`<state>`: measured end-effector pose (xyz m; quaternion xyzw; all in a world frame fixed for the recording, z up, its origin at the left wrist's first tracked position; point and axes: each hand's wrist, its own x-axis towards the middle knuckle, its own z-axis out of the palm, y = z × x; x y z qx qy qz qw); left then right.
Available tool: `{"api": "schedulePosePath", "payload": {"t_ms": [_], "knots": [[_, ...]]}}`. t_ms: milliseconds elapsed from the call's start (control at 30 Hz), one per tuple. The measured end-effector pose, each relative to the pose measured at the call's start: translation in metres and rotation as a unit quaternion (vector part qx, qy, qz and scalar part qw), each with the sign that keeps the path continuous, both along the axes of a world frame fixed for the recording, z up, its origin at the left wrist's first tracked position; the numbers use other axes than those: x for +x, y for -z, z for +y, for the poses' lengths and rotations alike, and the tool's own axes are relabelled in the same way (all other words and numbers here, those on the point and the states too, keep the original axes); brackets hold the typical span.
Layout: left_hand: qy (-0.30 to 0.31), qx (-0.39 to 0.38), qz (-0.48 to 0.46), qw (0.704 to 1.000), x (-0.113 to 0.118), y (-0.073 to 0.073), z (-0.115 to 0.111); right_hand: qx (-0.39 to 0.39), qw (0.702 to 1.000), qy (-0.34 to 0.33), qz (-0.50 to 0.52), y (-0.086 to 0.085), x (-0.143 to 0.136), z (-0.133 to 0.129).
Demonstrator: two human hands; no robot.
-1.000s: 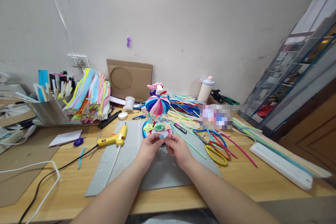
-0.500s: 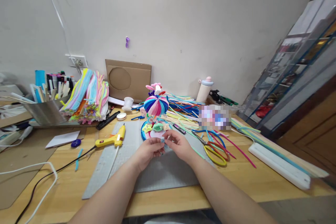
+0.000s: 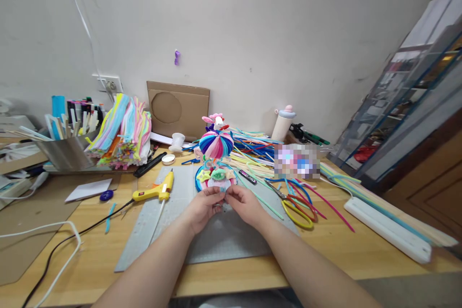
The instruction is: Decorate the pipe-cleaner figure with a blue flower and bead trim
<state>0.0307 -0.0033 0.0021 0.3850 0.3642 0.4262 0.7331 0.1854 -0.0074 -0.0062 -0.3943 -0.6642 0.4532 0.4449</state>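
Note:
My left hand (image 3: 206, 206) and my right hand (image 3: 245, 203) meet over the grey cutting mat (image 3: 224, 245), fingertips pinched together. Between them is a small pale blue piece (image 3: 224, 189), mostly hidden by the fingers. Just beyond my fingertips lies a round base (image 3: 198, 184) with a blue rim, bearing a yellow star (image 3: 204, 175) and a green shape (image 3: 218, 174). Above it stands a striped pink, blue and white ball (image 3: 216, 146) with small figures on top.
To the left lie a yellow glue gun (image 3: 153, 193) with its cord and a bundle of pastel pipe cleaners (image 3: 126, 130). Scissors (image 3: 298, 214), a marker (image 3: 247, 176) and loose pipe cleaners (image 3: 252, 147) are at the right. A white power strip (image 3: 388, 229) lies farther right.
My right hand's fingers have lowered and closed in beside the left fingertips, uncovering more of the round base. The whole view has shifted slightly.

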Motion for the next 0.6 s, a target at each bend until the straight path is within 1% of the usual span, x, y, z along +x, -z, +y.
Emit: {"api": "schedulePosePath", "payload": {"t_ms": [200, 300, 400, 467, 600], "knots": [[-0.007, 0.04, 0.055, 0.998, 0.001, 0.001, 0.001, 0.007, 1.0, 0.001, 0.003, 0.001, 0.002, 0.001], [-0.018, 0.057, 0.06, 0.996, 0.002, 0.003, 0.002, -0.02, 1.0, 0.0, 0.009, -0.001, 0.002, 0.001], [-0.035, 0.061, 0.041, 0.997, 0.004, 0.007, 0.001, -0.096, 0.993, -0.004, 0.067, -0.004, 0.0, -0.001], [-0.046, 0.052, 0.02, 0.997, 0.006, 0.009, 0.0, -0.133, 0.985, 0.001, 0.11, -0.004, -0.004, -0.003], [-0.06, 0.028, -0.024, 0.997, 0.009, 0.009, -0.002, -0.139, 0.978, 0.034, 0.153, 0.0, -0.013, -0.008]]}}
